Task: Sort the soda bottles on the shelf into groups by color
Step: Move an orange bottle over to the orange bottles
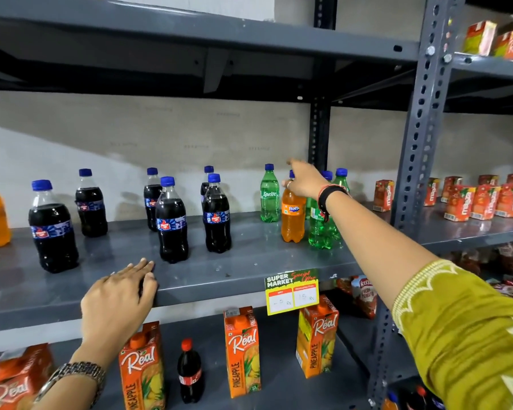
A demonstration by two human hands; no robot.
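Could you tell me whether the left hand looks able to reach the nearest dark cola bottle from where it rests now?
Probably yes. The left hand lies flat on the shelf edge, and the dark cola bottle stands just behind its fingertips with bare shelf between them.

We note on the left forearm a metal link watch band, silver-grey and worn at the wrist, with no sleeve visible on that arm. On the right wrist we record a black band with a thin red thread hanging just beside it, and a ring on one finger of the right hand. The right upper arm carries an olive-green sleeve, its cuff edged with pale ribbed trim and a cream scalloped embroidered pattern.
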